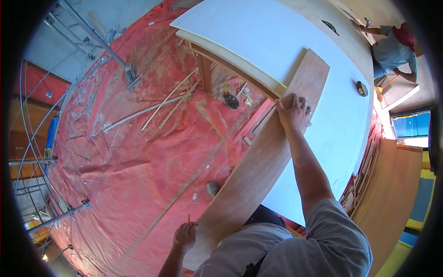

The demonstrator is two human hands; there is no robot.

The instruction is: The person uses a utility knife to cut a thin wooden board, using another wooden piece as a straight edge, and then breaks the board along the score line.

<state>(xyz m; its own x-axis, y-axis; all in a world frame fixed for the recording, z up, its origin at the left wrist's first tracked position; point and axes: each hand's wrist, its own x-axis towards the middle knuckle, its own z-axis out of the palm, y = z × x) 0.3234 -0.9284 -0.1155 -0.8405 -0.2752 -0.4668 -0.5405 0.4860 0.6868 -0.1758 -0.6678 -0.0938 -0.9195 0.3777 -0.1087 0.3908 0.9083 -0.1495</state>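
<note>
Right hand atop plank, far half; left hand by near end.

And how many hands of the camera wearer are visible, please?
2: the right hand rests on the wooden plank; the left hand, by its near end, holds a thin stick.

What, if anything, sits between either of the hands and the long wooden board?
Nothing visible. The right hand rests directly on the long wooden board; the left hand, holding a pencil, is at the board's near left edge, with no object seen between.
</note>
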